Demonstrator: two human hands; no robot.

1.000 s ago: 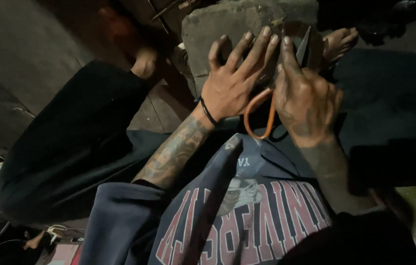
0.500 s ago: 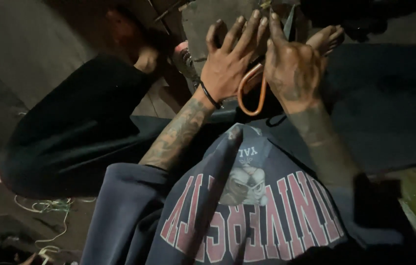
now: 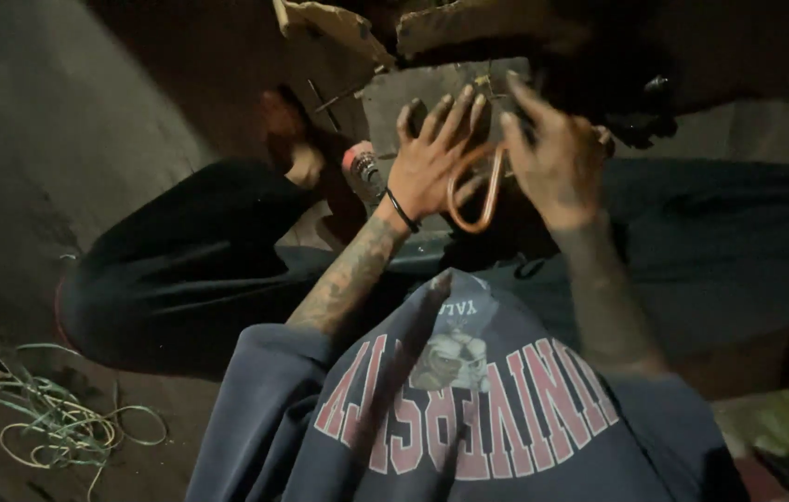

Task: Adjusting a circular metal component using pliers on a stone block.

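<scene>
Both hands at a grey slab, orange loop handle between them.

Left hand is spread flat, fingers apart, on the rough grey stone slab, seemingly to steady it. Right hand is half curled beside the orange looped scissor-like handle; its grip cannot be told. Little room: dark-trousered legs flank both sides, torn cardboard overhangs the slab.

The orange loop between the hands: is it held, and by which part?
The orange loop hangs between the left hand and right hand. Its upper ends run under the fingers; the exact hold cannot be told.
</scene>
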